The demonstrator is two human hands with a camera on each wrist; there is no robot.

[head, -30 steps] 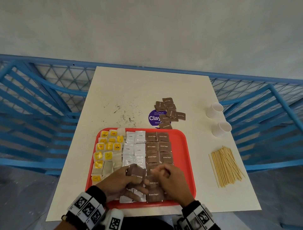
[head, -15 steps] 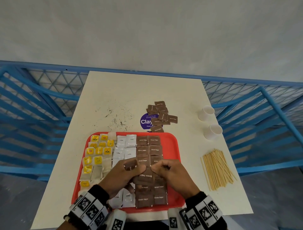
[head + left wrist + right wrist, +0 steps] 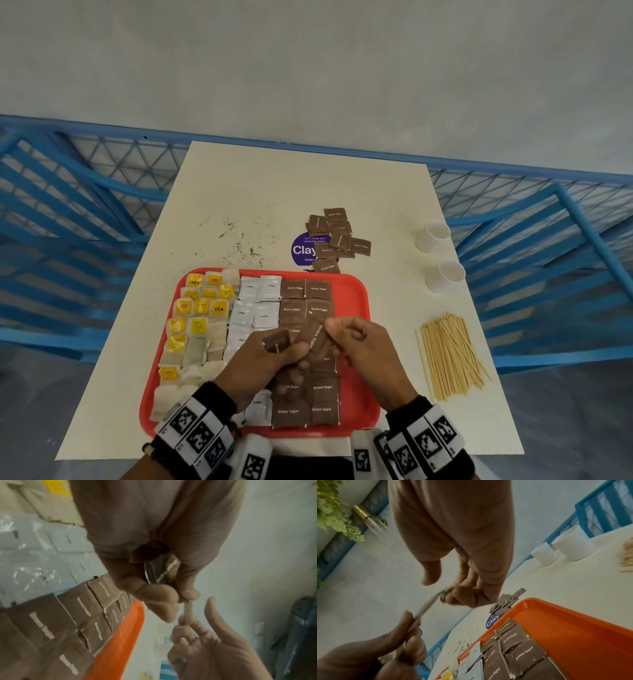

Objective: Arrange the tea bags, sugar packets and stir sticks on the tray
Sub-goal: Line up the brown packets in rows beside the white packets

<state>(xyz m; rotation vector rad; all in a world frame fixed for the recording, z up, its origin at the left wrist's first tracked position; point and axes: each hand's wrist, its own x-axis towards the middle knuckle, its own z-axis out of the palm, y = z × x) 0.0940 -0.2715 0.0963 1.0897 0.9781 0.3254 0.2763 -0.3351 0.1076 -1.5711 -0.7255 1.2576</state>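
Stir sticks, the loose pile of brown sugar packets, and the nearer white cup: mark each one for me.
Stir sticks (image 3: 448, 356): head view, middle of the bundle.
Loose pile of brown sugar packets (image 3: 337, 240): head view, centre packet of the pile.
Nearer white cup (image 3: 444, 275): head view, its side wall.

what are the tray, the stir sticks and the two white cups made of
Tray: looks like moulded plastic, smooth red-orange with a rounded raised rim.
Stir sticks: pale, thin and straight, matt; probably wood.
Cups: plain matt white; paper or thin plastic, can't tell which.
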